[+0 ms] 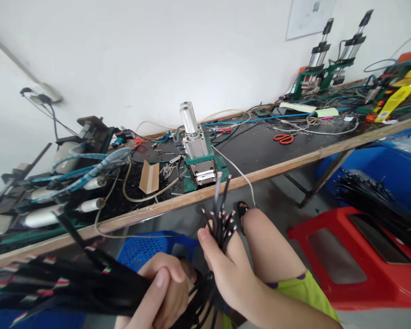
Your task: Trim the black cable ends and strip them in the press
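Note:
My left hand (164, 285) is closed round a thick bundle of black cables (113, 288). Its ends fan out to the left, showing red, white and green wire tips, partly blurred. A smaller bunch of black cables (222, 226) stands upright in my right hand (229, 274), whose thumb and fingers wrap it. Small coloured wire tips show at its top, and its lower lengths hang down between my hands. Beyond my hands, at the bench edge, stands a small pneumatic press (195, 141) with a green base and silver cylinder; neither hand touches it.
The wood-edged workbench (246, 151) holds a cardboard piece (149, 177), orange scissors (283, 139), white spools (92, 204), a yellow-labelled bottle (393, 100) and more presses. Below are a blue stool (142, 249), a red stool (359, 283) bearing black cables, and a blue bin (390, 164).

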`<state>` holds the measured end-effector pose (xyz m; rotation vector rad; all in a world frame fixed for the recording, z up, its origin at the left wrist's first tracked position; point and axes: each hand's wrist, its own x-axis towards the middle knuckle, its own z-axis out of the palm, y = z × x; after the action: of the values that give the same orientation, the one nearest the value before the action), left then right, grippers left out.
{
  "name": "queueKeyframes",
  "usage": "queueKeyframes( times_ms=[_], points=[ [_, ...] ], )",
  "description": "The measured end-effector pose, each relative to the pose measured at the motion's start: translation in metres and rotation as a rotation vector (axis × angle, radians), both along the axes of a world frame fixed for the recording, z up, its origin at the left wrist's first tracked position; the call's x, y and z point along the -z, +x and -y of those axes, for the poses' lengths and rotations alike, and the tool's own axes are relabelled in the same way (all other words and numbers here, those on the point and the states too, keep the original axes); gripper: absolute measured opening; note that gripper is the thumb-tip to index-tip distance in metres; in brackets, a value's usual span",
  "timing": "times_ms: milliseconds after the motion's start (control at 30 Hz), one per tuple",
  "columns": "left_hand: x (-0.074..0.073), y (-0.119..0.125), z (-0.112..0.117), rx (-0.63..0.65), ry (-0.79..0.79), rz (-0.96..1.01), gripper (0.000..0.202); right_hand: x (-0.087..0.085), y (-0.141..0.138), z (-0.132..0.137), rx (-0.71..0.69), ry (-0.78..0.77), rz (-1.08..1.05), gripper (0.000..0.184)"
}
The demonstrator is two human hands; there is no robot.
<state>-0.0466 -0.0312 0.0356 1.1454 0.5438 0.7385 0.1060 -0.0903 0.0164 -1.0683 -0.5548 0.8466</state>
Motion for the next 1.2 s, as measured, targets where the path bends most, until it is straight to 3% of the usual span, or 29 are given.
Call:
queueKeyframes(
  times_ms=[100,233,467,733,900,1200],
  points=[
    [0.009,0.007,0.001,-0.099,-0.041,-0.018,0.034,0.004,0.003,0.0,0.058,-0.07,0.322,0.042],
    [0.018,0.01,0.003,-0.115,-0.051,0.057,0.036,0.01,0.004,0.001,0.028,-0.084,0.526,0.032],
    [0.009,0.02,0.028,-0.437,-0.047,-0.068,0.026,0.019,0.0,0.003,0.006,-0.098,0.795,0.015],
    [0.009,0.025,0.032,-0.558,-0.089,-0.002,0.026,0.018,-0.001,0.006,0.069,-0.09,1.046,0.016],
    [0.011,0.023,0.032,-0.601,-0.071,0.04,0.029,0.021,-0.001,0.005,0.081,-0.065,1.112,0.018],
    [0.01,0.023,0.028,-0.58,-0.006,0.105,0.025,0.025,0.0,0.007,-0.088,-0.175,1.016,0.012]
  ],
)
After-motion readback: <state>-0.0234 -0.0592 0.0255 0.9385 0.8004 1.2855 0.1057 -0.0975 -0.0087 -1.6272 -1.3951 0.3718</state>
